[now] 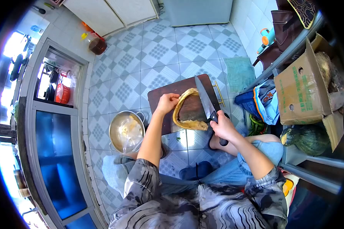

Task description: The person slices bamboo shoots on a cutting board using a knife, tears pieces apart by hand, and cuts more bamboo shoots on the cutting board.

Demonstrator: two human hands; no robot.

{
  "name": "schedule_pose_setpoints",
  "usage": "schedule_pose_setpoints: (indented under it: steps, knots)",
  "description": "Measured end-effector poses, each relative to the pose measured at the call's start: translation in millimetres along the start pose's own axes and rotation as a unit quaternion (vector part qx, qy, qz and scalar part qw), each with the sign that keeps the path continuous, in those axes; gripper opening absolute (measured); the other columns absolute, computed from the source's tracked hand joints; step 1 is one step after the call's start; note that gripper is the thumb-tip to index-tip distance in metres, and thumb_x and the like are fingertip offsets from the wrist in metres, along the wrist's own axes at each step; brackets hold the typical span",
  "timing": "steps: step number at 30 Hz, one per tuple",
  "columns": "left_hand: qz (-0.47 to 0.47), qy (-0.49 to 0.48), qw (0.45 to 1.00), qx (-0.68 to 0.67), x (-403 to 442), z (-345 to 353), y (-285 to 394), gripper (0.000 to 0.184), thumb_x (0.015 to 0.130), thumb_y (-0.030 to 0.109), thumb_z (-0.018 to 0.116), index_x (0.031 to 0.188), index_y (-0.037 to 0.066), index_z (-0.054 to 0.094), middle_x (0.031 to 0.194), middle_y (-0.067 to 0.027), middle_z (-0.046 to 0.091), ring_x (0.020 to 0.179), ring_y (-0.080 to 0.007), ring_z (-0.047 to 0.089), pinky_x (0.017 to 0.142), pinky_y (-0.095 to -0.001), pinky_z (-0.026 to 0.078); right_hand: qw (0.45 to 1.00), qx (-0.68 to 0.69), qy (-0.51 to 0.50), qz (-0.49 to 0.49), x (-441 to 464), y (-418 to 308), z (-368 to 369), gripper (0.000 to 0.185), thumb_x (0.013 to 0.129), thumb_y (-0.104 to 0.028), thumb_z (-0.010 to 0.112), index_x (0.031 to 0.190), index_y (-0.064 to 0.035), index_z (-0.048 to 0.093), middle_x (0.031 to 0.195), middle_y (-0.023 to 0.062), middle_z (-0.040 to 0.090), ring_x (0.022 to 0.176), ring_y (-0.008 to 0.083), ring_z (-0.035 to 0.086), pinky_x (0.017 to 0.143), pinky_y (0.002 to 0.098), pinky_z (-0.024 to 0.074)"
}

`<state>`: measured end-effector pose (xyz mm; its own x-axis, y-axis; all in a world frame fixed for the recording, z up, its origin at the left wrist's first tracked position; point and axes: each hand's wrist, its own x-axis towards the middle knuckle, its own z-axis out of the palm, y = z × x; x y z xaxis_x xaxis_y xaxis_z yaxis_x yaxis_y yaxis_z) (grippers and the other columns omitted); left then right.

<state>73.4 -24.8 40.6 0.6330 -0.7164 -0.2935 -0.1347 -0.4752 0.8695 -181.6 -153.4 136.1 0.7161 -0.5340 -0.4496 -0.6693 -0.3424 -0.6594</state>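
Note:
A dark wooden cutting board (192, 107) lies on the tiled floor in front of me. Over it arcs a long, curved yellowish-brown strip of food (176, 113), whose exact kind I cannot make out. My left hand (169, 103) is closed on the strip's left side in a pinch. At the board's right, my right hand (223, 126) wraps round the black handle of a kitchen knife (205, 97). The blade points away from me, beside the strip's far end. The strip's near end lies close to the knife handle.
To the left stands a metal pot (111, 131) with pale pieces and clear plastic inside. On the right are a cardboard box (300, 91), a green squash (309, 140) and a blue-white bag (260, 101) by a metal rack. An oil bottle (97, 45) stands farther back.

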Motion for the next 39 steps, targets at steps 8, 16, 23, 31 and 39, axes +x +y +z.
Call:
schedule_pose_setpoints:
  steps: [8, 16, 23, 31, 39]
  knots:
    - [0.099, 0.070, 0.982, 0.146, -9.8, 6.4, 21.4, 0.017, 0.072, 0.007, 0.059, 0.086, 0.002, 0.067, 0.072, -0.0149, 0.065, 0.065, -0.0240, 0.064, 0.063, -0.0331, 0.050, 1.000, 0.005, 0.020, -0.010, 4.3, 9.6, 6.0, 0.040, 0.077, -0.023, 0.059, 0.100, 0.0045, 0.041, 0.093, 0.0303, 0.057, 0.093, 0.0436, 0.052, 0.085, 0.0493, 0.0371]
    - [-0.004, 0.209, 0.977, 0.043, -11.8, 17.1, 0.2, 0.014, 0.072, 0.009, 0.058, 0.083, 0.004, 0.065, 0.068, -0.0095, 0.063, 0.064, -0.0225, 0.063, 0.063, -0.0340, 0.049, 0.999, 0.041, 0.026, -0.022, 8.0, 11.4, 11.7, 0.038, 0.077, -0.019, 0.061, 0.101, 0.0047, 0.044, 0.091, 0.0275, 0.056, 0.093, 0.0424, 0.053, 0.083, 0.0473, 0.0403]
    - [0.008, 0.248, 0.969, 0.000, -9.8, 33.2, -3.5, 0.014, 0.079, 0.010, 0.054, 0.088, 0.004, 0.063, 0.071, -0.0114, 0.064, 0.067, -0.0216, 0.062, 0.066, -0.0327, 0.048, 0.998, 0.053, 0.029, -0.016, 10.2, 15.3, 10.8, 0.039, 0.078, -0.018, 0.061, 0.103, 0.0058, 0.044, 0.091, 0.0276, 0.056, 0.093, 0.0424, 0.054, 0.082, 0.0464, 0.0412]
    - [-0.039, 0.055, 0.979, -0.194, -18.7, 14.6, -5.0, 0.014, 0.085, 0.013, 0.058, 0.090, 0.000, 0.061, 0.068, 0.0020, 0.057, 0.060, -0.0068, 0.048, 0.054, -0.0233, 0.040, 0.997, 0.061, 0.036, -0.028, 12.2, 18.7, 14.8, 0.037, 0.078, -0.017, 0.061, 0.103, 0.0051, 0.045, 0.091, 0.0273, 0.057, 0.091, 0.0422, 0.054, 0.081, 0.0465, 0.0413]
    - [-0.031, 0.197, 0.972, -0.122, -19.6, 37.1, -47.6, 0.014, 0.084, 0.015, 0.062, 0.082, 0.001, 0.062, 0.069, -0.0011, 0.058, 0.061, -0.0091, 0.050, 0.057, -0.0259, 0.042, 0.997, 0.011, 0.063, -0.053, 2.0, 1.7, 9.5, 0.036, 0.079, -0.018, 0.059, 0.103, 0.0037, 0.043, 0.088, 0.0262, 0.057, 0.089, 0.0413, 0.056, 0.078, 0.0477, 0.0431]
